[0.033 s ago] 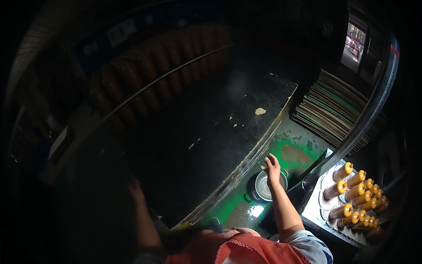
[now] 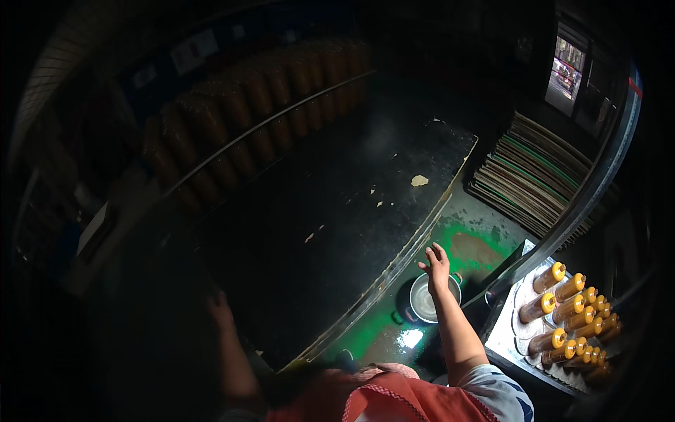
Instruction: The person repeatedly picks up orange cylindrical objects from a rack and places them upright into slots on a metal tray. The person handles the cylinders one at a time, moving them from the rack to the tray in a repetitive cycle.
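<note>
My right hand is held out with its fingers apart and nothing in it. In the picture it overlaps the rim of a round metal pot, which stands lower down on the floor; the two look apart. My left hand is in deep shadow at the near left edge of a large black-topped table. Its fingers look stretched out and hold nothing I can see; whether they touch the table, I cannot tell.
Several yellow-capped bottles stand on a pale surface at the right, beside a curved metal bar. Stacked boards lie beyond. Rows of brown filled bags or bottles stand behind a rail at far left. The green floor looks wet.
</note>
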Demonstrator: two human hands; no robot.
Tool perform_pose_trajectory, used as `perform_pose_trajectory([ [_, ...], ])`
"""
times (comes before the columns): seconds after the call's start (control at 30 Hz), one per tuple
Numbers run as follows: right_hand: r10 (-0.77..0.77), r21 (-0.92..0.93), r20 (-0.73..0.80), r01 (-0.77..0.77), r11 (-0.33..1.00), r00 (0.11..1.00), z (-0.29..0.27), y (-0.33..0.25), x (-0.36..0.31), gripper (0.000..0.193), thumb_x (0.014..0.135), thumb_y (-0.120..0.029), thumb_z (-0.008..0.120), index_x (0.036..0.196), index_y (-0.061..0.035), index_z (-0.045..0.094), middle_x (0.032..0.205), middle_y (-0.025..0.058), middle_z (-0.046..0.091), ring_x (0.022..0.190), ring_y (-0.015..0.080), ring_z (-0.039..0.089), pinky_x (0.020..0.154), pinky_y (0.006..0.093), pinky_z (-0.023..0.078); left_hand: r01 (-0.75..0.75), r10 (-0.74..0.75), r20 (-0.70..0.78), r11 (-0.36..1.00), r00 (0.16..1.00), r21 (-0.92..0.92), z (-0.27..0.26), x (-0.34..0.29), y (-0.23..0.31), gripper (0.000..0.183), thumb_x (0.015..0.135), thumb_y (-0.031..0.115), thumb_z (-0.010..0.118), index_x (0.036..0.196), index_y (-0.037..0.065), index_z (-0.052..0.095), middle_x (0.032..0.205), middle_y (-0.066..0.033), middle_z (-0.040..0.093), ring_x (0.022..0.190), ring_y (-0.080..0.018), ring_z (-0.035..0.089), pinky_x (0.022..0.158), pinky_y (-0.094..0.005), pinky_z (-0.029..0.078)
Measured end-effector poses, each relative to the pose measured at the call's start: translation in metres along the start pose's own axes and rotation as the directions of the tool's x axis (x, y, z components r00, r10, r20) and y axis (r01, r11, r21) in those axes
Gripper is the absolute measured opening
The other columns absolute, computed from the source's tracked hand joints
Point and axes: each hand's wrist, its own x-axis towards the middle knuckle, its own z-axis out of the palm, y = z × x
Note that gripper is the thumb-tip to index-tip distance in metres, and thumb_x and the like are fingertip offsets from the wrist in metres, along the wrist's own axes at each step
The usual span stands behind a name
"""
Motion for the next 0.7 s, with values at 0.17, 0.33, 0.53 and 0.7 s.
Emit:
perform_pose_trajectory([
  [0.17, 0.148, -0.024, -0.083, -0.15, 0.988, 0.985, 0.037, 0.005, 0.099, 0.038, 0.092, -0.034, 0.069, 0.117, -0.008, 0.059, 0.084, -0.0034, 0.052, 0.073, 0.0071, 0.051, 0.066, 0.0334, 0.053, 0.027, -0.023, 0.014, 0.932, 1.0, -0.363, 0.011, 0.0, 0.003, 0.058, 0.099, 0.032, 0.059, 0.143, -0.002, 0.045, 0.143, -0.0213, 0.05, 0.129, -0.0334, 0.05, 0.108, -0.0398, 0.04],
  [0.33, 0.147, 0.29, 0.004, -0.142, 0.946, 0.989, 0.057, 0.015, 0.174, 0.035, 0.094, -0.034, 0.065, 0.115, -0.0055, 0.066, 0.104, 0.0055, 0.069, 0.091, 0.0201, 0.064, 0.083, 0.041, 0.054, 0.267, -0.24, 0.119, 0.902, 0.963, -0.339, 0.0, 0.004, 0.015, 0.054, 0.096, 0.031, 0.063, 0.135, -0.006, 0.053, 0.126, -0.019, 0.062, 0.113, -0.0271, 0.059, 0.096, -0.0367, 0.046],
  [0.53, 0.37, 0.447, 0.129, -0.387, 0.807, 0.92, 0.042, 0.005, 0.192, 0.044, 0.09, -0.022, 0.069, 0.128, -0.0031, 0.057, 0.12, 0.0158, 0.066, 0.104, 0.033, 0.064, 0.093, 0.0491, 0.051, 0.379, -0.457, -0.135, 0.843, 0.879, -0.383, -0.001, -0.008, 0.038, 0.055, 0.093, 0.036, 0.067, 0.126, -0.009, 0.06, 0.122, -0.017, 0.064, 0.107, -0.027, 0.06, 0.092, -0.0413, 0.047],
  [0.7, 0.388, 0.4, 0.165, -0.421, 0.814, 0.907, 0.044, -0.028, 0.185, 0.046, 0.089, -0.024, 0.069, 0.13, -0.0046, 0.057, 0.123, 0.0134, 0.065, 0.107, 0.0325, 0.063, 0.095, 0.0461, 0.05, 0.063, -0.188, -0.274, 0.911, 0.943, -0.408, -0.024, -0.026, 0.053, 0.061, 0.096, 0.045, 0.062, 0.124, -0.009, 0.061, 0.123, -0.0149, 0.063, 0.107, -0.0249, 0.059, 0.091, -0.0413, 0.047],
])
